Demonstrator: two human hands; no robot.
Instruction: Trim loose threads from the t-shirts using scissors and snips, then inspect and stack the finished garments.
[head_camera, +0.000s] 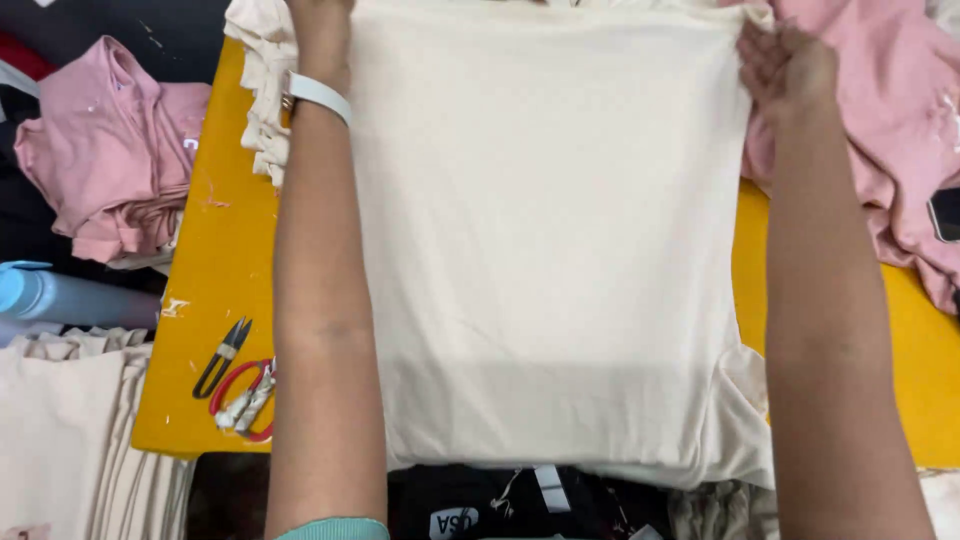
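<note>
A cream garment (545, 240) lies spread flat on a yellow table (215, 280). My left hand (322, 35) reaches to the garment's far left corner; a white band sits on that wrist. My right hand (785, 65) grips the far right corner of the cream garment, fingers curled on the cloth. Both forearms stretch across the table along the garment's two sides. The left hand's fingers are partly cut off by the frame's top edge.
Black thread snips (222, 357) and red-handled scissors (245, 400) lie on the table's near left. A pink garment pile (110, 150) sits at left, another pink garment (900, 120) at right. Folded cream clothes (70, 430) at lower left, a blue-grey bottle (60, 297) beside them.
</note>
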